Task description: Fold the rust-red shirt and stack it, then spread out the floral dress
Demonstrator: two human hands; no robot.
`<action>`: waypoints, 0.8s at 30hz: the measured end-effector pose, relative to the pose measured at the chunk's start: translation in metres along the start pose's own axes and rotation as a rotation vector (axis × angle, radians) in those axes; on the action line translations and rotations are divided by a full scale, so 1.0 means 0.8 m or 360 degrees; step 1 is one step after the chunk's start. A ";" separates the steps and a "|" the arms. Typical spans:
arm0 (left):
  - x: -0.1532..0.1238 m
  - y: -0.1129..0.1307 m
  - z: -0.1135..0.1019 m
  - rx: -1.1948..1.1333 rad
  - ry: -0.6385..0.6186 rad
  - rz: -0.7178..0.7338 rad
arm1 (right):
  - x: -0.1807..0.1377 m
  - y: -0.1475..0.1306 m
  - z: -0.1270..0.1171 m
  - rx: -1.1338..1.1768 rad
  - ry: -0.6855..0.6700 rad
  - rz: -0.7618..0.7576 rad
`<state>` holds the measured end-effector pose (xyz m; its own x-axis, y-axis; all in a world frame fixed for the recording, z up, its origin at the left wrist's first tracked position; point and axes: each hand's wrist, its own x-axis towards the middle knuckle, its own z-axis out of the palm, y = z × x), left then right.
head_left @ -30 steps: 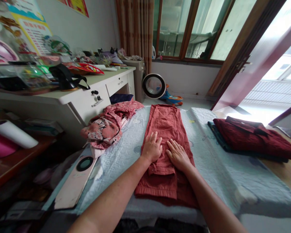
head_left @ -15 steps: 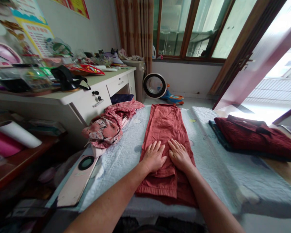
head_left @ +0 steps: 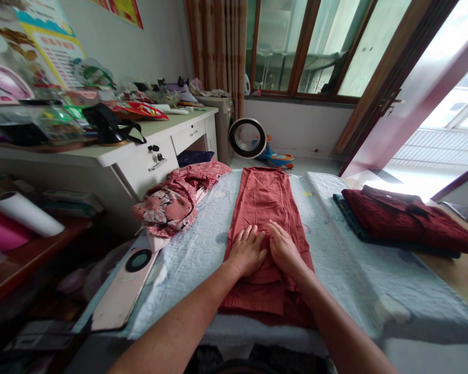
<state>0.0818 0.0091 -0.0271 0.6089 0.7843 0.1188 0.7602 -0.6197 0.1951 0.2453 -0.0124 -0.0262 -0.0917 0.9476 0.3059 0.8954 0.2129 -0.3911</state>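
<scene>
A long rust-red garment lies flat and lengthwise on a pale blue quilted pad, with its near end folded over. My left hand and my right hand rest side by side on the garment's near half, palms down and fingers stretched out. Both hands press on the cloth and hold nothing.
A heap of red floral clothes sits at the pad's left edge. Folded dark red clothes lie on the right. A cluttered white desk stands on the left, a round fan on the floor beyond, and a pink flat board at the near left.
Both hands slid a little toward me along the garment and drew closer together. The folded near end of the cloth lies flatter.
</scene>
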 end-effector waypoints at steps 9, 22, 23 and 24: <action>0.002 -0.002 0.003 -0.0023 0.0049 -0.0002 | -0.019 -0.014 0.001 -0.0215 -0.0307 0.0125; 0.002 -0.016 0.004 -0.0224 0.0171 -0.0031 | -0.032 -0.006 -0.012 -0.0313 -0.0424 0.0233; 0.002 -0.016 0.004 -0.0202 0.0152 -0.0022 | -0.033 -0.005 -0.013 -0.0304 -0.0416 0.0229; 0.002 -0.016 0.004 -0.0175 0.0135 -0.0013 | -0.034 -0.004 -0.014 -0.0297 -0.0407 0.0223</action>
<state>0.0736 0.0178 -0.0322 0.5779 0.7918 0.1977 0.7328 -0.6101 0.3013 0.2497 -0.0415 -0.0232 -0.0473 0.9986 0.0240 0.9692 0.0517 -0.2409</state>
